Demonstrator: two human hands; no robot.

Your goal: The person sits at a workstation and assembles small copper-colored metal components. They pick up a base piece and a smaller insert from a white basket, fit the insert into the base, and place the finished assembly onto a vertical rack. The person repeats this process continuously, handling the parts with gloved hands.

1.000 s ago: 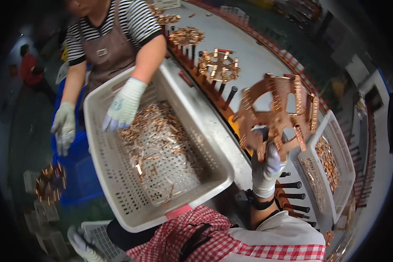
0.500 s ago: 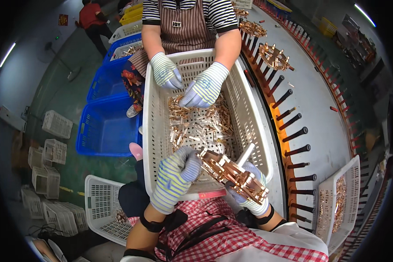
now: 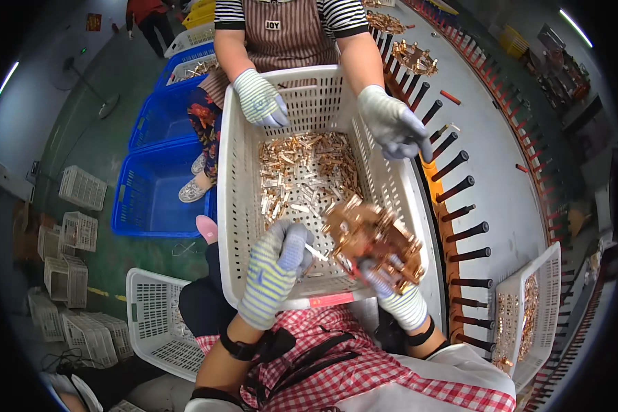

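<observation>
My right hand [image 3: 395, 285], in a striped glove, is closed on a copper-coloured metal casting tree [image 3: 374, 240], blurred by motion, with small parts sticking out round it. My gloved left hand [image 3: 275, 275] is closed, and a small, pale, bar-shaped metal piece [image 3: 316, 253] pokes out from between its thumb and fingers. Both hands are over the near end of a white slotted basket [image 3: 228, 206]. Loose copper and silvery metal pieces [image 3: 309, 161] cover much of its bottom.
Across the basket, a co-worker's gloved hand [image 3: 261, 99] is at the rim; the other [image 3: 395, 127] reaches toward black-handled rods [image 3: 453, 165] along the rail at right. Blue crates [image 3: 161, 189] stand left. White baskets [image 3: 161, 323] [image 3: 529, 323] flank me.
The casting tree has turned in my right hand and its broad side now shows. A pale piece appears in my left fingers. One co-worker's hand has moved from the basket toward the rods.
</observation>
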